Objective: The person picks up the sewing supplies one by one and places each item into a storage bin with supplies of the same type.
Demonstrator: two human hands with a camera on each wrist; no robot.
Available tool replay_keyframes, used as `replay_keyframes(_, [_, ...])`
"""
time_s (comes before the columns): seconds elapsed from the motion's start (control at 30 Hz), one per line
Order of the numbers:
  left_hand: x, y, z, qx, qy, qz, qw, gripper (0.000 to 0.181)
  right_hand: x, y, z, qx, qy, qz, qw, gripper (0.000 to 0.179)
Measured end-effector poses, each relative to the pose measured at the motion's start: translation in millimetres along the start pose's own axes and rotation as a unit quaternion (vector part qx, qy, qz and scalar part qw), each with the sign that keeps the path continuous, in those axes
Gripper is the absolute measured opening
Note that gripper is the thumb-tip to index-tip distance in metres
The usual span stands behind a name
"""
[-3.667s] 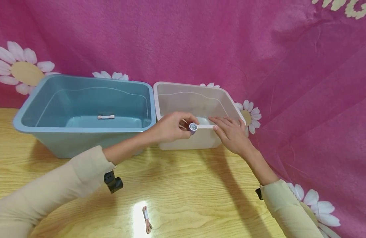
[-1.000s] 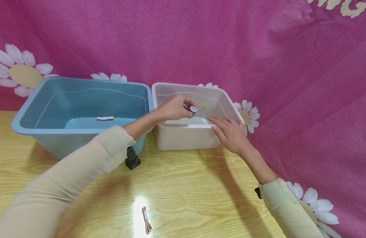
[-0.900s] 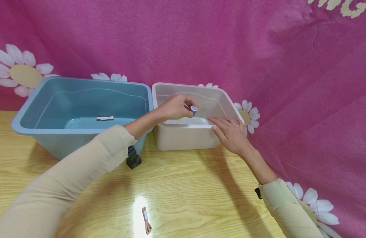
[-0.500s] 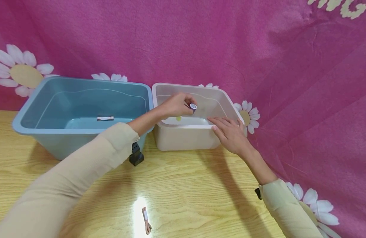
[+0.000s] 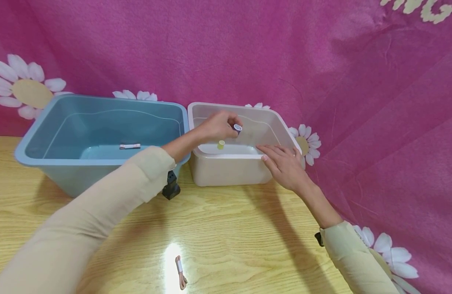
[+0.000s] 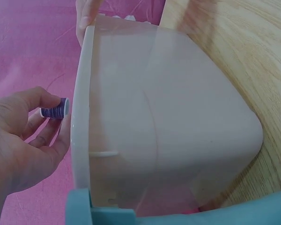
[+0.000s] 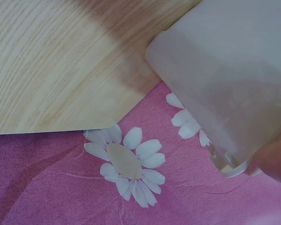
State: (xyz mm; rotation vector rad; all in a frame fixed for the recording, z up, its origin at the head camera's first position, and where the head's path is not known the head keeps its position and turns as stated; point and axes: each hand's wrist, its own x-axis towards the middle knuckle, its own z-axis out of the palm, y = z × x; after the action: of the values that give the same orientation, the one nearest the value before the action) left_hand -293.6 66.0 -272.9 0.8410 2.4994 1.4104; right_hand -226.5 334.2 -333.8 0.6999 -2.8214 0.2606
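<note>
My left hand (image 5: 219,124) is over the inside of the white bin (image 5: 231,169), pinching a spool of purple thread (image 6: 56,109) between thumb and fingers. The spool's white end (image 5: 238,128) faces up in the head view. Below that hand, inside the bin, is a small yellow-green spool (image 5: 221,145). My right hand (image 5: 285,165) rests on the bin's front right rim, its fairly straight fingers reaching over the edge and the thumb lying at the rim. In the right wrist view only a blurred part of this hand (image 7: 276,161) shows beside the rim.
A larger blue bin (image 5: 101,162) stands against the white one on the left, with a banded pale shoelace bundle (image 5: 130,146) on its floor. A pinkish-brown shoelace bundle (image 5: 180,271) lies on the wooden table (image 5: 226,237) near the front. Behind hangs a pink flowered cloth (image 5: 226,49).
My left hand has carried the purple spool from the white bin's front rim up and inward over it. The yellow-green spool has come into view beneath. The right hand stays put.
</note>
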Motion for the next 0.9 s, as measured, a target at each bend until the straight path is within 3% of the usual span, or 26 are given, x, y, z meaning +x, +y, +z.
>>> replay_keyframes(0.47, [6.0, -0.4, -0.2, -0.002, 0.001, -0.029, 0.9996, 0.021, 0.7, 1.6, 1.7, 0.001, 0.004, -0.003, 1.0, 0.043])
replay_keyframes(0.9, [15.5, -4.3, 3.1, 0.005, 0.017, -0.034, 0.9993, 0.018, 0.0, 2.0, 1.5, 0.0, 0.007, -0.006, 1.0, 0.043])
